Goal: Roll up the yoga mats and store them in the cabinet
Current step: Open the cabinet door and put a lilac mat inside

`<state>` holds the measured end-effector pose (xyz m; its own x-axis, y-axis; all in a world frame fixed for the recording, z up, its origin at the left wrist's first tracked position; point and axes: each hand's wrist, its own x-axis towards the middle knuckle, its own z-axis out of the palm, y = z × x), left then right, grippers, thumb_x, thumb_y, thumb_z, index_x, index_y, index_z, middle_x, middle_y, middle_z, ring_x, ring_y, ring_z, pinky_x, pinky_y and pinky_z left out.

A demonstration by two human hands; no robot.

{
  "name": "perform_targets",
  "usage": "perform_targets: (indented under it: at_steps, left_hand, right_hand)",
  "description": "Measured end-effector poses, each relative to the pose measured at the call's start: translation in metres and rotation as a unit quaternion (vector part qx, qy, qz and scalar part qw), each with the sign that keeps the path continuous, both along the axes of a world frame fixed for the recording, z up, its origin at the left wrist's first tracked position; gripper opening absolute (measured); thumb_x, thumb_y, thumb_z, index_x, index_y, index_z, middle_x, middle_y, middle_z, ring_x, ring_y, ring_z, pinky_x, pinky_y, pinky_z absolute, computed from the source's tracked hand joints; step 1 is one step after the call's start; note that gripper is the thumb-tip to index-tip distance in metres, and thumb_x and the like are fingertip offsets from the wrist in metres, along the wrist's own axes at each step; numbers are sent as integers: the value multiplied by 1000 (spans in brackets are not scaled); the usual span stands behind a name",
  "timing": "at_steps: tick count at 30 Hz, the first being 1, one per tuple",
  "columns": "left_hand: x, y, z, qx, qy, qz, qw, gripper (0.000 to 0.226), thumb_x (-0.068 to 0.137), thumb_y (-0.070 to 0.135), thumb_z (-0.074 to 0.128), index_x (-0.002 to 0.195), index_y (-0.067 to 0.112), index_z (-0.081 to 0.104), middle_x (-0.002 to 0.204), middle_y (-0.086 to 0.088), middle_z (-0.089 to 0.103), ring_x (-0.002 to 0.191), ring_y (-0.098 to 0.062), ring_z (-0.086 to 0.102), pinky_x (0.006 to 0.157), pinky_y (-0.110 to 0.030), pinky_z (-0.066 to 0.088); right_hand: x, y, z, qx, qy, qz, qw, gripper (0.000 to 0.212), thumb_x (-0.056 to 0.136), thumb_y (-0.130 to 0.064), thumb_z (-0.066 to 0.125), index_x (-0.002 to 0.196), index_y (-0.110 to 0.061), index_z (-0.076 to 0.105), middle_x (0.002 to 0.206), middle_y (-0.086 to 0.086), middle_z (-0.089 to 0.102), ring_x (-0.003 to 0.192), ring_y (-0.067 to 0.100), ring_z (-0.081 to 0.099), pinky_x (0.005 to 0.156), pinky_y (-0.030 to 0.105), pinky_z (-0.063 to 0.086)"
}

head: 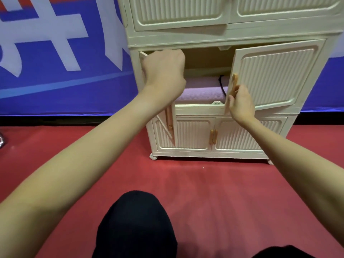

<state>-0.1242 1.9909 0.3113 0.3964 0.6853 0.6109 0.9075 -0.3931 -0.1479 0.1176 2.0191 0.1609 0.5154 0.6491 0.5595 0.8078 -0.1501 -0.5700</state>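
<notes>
Both grips busy on the doors of the middle compartment. Right hand (240,104) pinches the wooden handle (234,84) of the right door (275,75), fingers curled round it; door stands part open, swung toward the camera. Left hand (163,71) is clenched over the top edge of the left door (170,123), which is swung wide out & seen nearly edge-on, its own handle low by the wrist.

Nearest the camera: a dark-trousered knee (135,220) on the red floor (214,192), forearms reaching fwd over it.

Cream ribbed cabinet (214,38) sits on small castors. Bottom compartment doors are closed, as are the top ones. Inside the open middle compartment lies a rolled purple yoga mat (201,92), long axis horizontal, running left-right across the cabinet's width, parallel to the front. Black cord (222,84) loops round it near its right end. A second roll seems to lie behind it, but can't tell for sure.

Behind: blue wall banner (65,53) w/ large white characters.
</notes>
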Motion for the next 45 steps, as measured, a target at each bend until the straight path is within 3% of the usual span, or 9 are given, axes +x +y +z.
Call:
perform_targets:
  at_steps: [3,9,14,19,24,28,32,39,45]
  left_hand:
    - [20,9,-14,16,-44,-91,995,8,91,16,48,92,10,53,103,-14,60,97,-39,58,65,-36,32]
    - [42,53,-58,27,-97,-256,961,55,84,44,61,127,13,47,121,-9,47,106,-23,49,69,-31,46]
    - [64,70,-79,13,-170,-281,945,97,73,43,74,151,14,24,145,-16,30,119,-28,48,80,-33,52]
    - [86,68,-108,-31,-387,-264,883,74,71,35,82,122,1,41,114,-12,42,83,-16,52,65,-18,45]
    - [97,76,-125,-136,-358,-294,876,31,88,33,67,71,14,50,68,5,50,63,-9,46,57,-11,34]
    - [111,91,-128,-206,-321,-320,867,17,94,16,58,80,7,63,77,0,60,74,-15,55,66,-18,38]
    - [123,108,-122,-249,-320,-317,857,19,92,9,58,77,6,69,69,5,60,64,-4,52,62,-4,33]
    - [159,144,-113,-275,-321,-276,864,20,89,11,61,74,3,70,74,-9,69,76,-21,60,73,-30,42]
    - [177,165,-114,-274,-345,-240,865,16,89,15,64,80,4,72,80,-7,71,81,-20,63,71,-24,41]
  right_hand:
    - [9,-1,3,-10,11,29,999,18,97,-17,51,112,-7,50,109,15,61,99,34,59,78,42,44]
    - [23,-4,8,-33,-3,72,997,14,97,-18,54,107,-10,50,102,12,64,94,30,60,77,38,45]
    - [27,-2,5,-28,-21,83,996,15,97,-16,55,108,-10,50,101,10,63,91,24,60,78,37,46]
    - [34,3,6,-11,-44,103,994,16,94,-15,60,107,-9,53,94,8,64,84,21,60,77,39,51]
    - [43,11,11,-30,-53,126,990,20,90,-16,65,104,-6,55,94,10,67,86,27,63,80,47,51]
    - [50,19,14,-45,-58,139,988,21,89,-18,66,105,-9,55,94,8,66,86,26,63,80,47,52]
    - [51,31,14,-44,-50,145,987,15,91,-16,61,102,-10,53,90,8,66,83,26,62,79,46,51]
    - [53,55,16,-76,-38,120,989,11,92,-15,54,99,-9,50,92,11,66,84,32,61,77,49,50]
    - [54,73,20,-98,-54,96,989,12,93,-12,52,103,-7,48,102,15,64,94,38,59,75,45,47]
